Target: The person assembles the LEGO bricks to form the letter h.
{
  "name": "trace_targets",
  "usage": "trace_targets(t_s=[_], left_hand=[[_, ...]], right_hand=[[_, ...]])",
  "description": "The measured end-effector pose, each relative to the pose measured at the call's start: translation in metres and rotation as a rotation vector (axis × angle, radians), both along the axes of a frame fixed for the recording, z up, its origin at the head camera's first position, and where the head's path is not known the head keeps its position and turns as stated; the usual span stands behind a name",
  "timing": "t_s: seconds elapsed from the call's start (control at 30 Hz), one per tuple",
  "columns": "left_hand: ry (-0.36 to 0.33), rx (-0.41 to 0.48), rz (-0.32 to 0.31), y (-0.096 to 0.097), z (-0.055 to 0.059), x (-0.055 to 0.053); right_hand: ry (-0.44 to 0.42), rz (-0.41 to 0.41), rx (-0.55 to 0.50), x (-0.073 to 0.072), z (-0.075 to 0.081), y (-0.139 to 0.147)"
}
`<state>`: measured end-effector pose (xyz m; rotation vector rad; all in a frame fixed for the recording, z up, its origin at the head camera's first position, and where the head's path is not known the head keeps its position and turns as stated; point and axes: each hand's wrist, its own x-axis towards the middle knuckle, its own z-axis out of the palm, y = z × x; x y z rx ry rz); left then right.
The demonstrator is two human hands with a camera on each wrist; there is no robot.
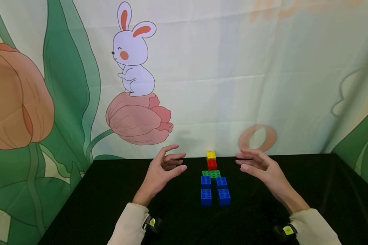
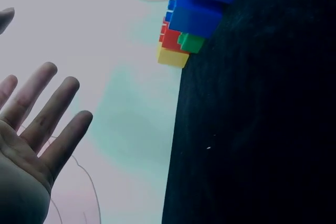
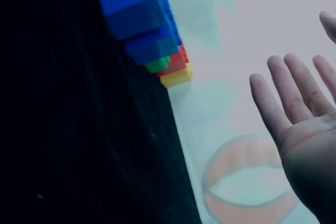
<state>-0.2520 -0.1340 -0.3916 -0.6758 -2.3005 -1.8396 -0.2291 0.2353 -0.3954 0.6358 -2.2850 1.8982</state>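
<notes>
My left hand hovers to the left of a group of toy building bricks, fingers spread and relaxed, holding nothing. On the other side, my right hand mirrors it, also holding nothing. Between the hands lie the bricks in a column: a yellow brick at the back, a red brick in front of it, then a flatter green brick. Nearest me are two pairs of blue bricks, with a left front one and a right front one. Both wrist views show open palms apart from the bricks.
A black cloth-like surface covers the table. Right behind its far edge hangs a printed backdrop with a rabbit, flowers and leaves. Each wrist carries a small dark device, the left one and the right one.
</notes>
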Motion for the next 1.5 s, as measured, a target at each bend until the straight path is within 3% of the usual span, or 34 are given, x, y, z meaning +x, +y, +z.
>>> trace_targets(t_s=[0.37,0.8,1.0,1.5], left_hand=[[-0.04,0.06,-0.126,0.003,-0.011,0.001],[-0.083,0.075,-0.209,0.005,-0.025,-0.001],[-0.129,0.083,-0.217,0.005,-0.029,-0.001],[-0.265,0.046,-0.339,0.019,-0.046,0.004]], right_hand=[[-0.091,0.027,0.03,-0.001,-0.018,-0.006],[-0.214,0.032,0.109,-0.002,-0.031,-0.015],[-0.254,0.032,0.137,-0.002,-0.035,-0.015],[-0.354,0.111,0.178,-0.002,-0.039,-0.011]])
